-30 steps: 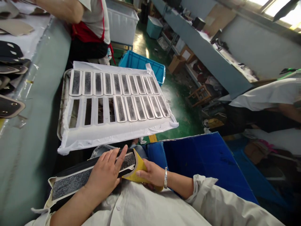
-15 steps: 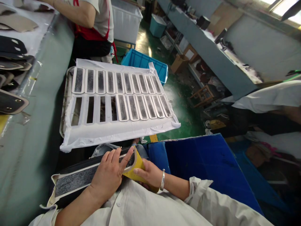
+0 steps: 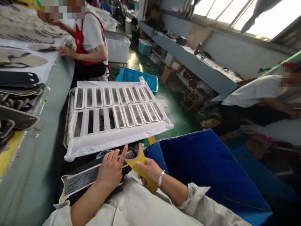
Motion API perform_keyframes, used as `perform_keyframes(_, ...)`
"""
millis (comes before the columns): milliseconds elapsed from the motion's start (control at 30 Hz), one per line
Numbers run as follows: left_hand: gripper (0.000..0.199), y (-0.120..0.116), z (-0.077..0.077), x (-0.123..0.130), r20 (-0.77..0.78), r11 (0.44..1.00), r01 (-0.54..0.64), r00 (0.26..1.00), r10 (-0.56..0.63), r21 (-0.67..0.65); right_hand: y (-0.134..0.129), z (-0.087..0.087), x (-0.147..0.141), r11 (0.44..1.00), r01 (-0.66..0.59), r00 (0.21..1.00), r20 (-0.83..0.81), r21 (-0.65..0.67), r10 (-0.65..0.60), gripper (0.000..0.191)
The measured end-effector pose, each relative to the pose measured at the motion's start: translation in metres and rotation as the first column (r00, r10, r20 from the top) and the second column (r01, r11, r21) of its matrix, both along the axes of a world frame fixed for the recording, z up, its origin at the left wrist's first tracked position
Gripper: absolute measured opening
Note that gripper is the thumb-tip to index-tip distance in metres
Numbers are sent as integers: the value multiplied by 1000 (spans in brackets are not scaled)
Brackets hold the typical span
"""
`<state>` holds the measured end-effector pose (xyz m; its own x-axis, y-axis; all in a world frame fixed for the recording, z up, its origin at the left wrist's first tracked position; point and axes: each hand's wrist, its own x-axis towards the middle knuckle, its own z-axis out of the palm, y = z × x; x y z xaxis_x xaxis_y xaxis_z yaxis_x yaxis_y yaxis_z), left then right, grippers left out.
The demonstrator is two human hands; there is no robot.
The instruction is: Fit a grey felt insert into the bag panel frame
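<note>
Head view looks down over a lap and out across a workshop. Left hand (image 3: 110,171) lies flat, fingers spread and extended, pressing on a long black panel (image 3: 77,185) that rests across the lap; a grey fuzzy strip (image 3: 82,180) runs along the panel inside a pale border. Right hand (image 3: 150,171) is closed around a yellow backing (image 3: 141,169), thumb on top and fingers beneath, and the backing curls up from the panel's right end, touching the left fingertips. A bracelet (image 3: 161,178) sits on the right wrist.

Just beyond the lap a tray (image 3: 68,125) covered by a white sheet (image 3: 113,138) holds two rows of grey strips (image 3: 131,105); four slots at the left of the near row show dark. To the left runs a grey-green bench (image 3: 35,163) with a yellow band near its edge, carrying stacked black and tan pieces (image 3: 18,91). A blue bin (image 3: 207,169) stands to the right of the lap, its near wall beside the right wrist.

Farther off, a person in a red apron (image 3: 90,47) sits at the bench with a hand on it. A blue crate (image 3: 138,77) lies on the green floor (image 3: 178,113) behind the tray. A long grey counter (image 3: 199,70) runs along the far wall under bright windows (image 3: 246,15). Another person in white (image 3: 256,94) leans over at the right.
</note>
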<state>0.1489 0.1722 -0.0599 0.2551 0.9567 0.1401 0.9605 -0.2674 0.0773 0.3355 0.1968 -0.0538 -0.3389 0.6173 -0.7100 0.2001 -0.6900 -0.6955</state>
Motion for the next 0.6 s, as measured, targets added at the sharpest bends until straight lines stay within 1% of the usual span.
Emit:
perform_keyframes(33, 76, -1, 1, 1, 0, 1000, -3, 1000, 3, -10, -1, 5, 8, 996, 88, 995, -42, 18, -88, 46)
perform_keyframes(67, 77, -2, 3, 2, 0, 1000, -6, 1000, 6, -21, -1, 9, 14, 980, 192, 976, -108, 44, -187, 46)
perform_keyframes(133, 77, -2, 6, 2, -2, 999, -7, 1000, 7, -45, -1, 15, 18, 923, 379, 896, -276, 66, -348, 42)
perform_keyframes(200, 77, -3, 8, 2, -9, 998, -13, 1000, 12, -63, 2, 18, 11, 865, 500, 796, -420, 50, -436, 35)
perform_keyframes(267, 79, -3, 10, 2, -24, 997, -18, 1000, 16, -80, 6, 19, -4, 803, 594, 718, -481, 45, -503, 25)
perform_keyframes(333, 82, -3, 10, 2, -36, 995, -22, 999, 19, -98, 10, 18, -20, 750, 654, 688, -489, 97, -536, 22)
perform_keyframes(433, 82, -3, 10, 2, -35, 991, -28, 999, 24, -129, 17, 14, -38, 705, 684, 688, -488, 186, -538, 26)
perform_keyframes(600, 85, -1, 5, 1, -5, 985, -38, 999, 38, -166, 30, 4, -52, 653, 737, 649, -455, 177, -609, 32)
